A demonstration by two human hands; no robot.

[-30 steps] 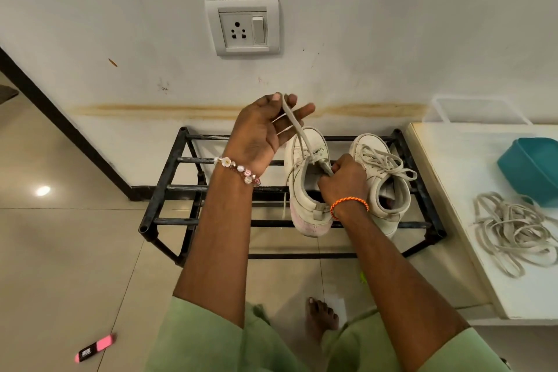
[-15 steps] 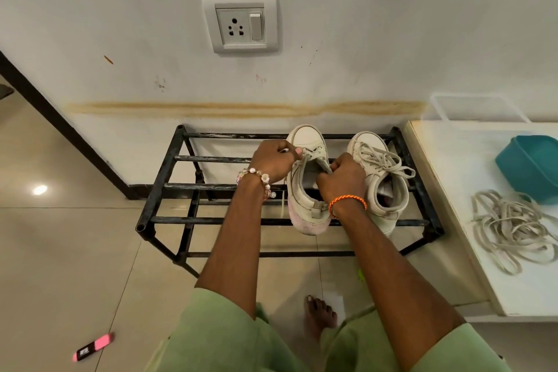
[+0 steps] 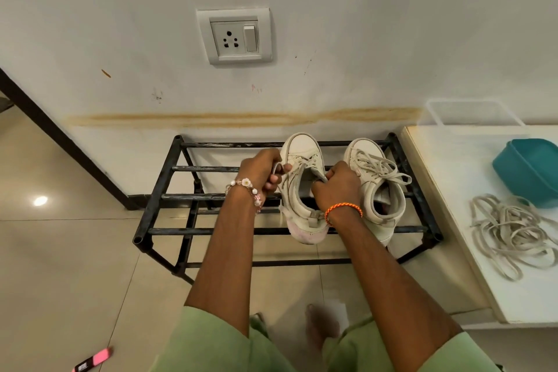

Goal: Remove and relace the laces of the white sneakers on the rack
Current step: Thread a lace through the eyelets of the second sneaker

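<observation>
Two white sneakers stand on the black metal rack (image 3: pixel 163 190), toes toward the wall. The left sneaker (image 3: pixel 302 154) is partly laced near the toe. My left hand (image 3: pixel 262 170) pinches a loop of its grey lace (image 3: pixel 279 167) at the shoe's left side. Gripping the tongue and right edge of that same shoe is my right hand (image 3: pixel 338 187). The right sneaker (image 3: pixel 377 190) is fully laced, its bow lying loose on top.
A white table (image 3: pixel 447 178) stands right of the rack with a pile of loose grey laces (image 3: pixel 510 232) and a teal bowl (image 3: pixel 531 169). A socket plate (image 3: pixel 234 36) is on the wall. A pink object (image 3: pixel 93 361) lies on the tiled floor.
My left hand came down from above the shoe, where it had the lace pulled up high, to the shoe's left side. The right hand stayed on the shoe.
</observation>
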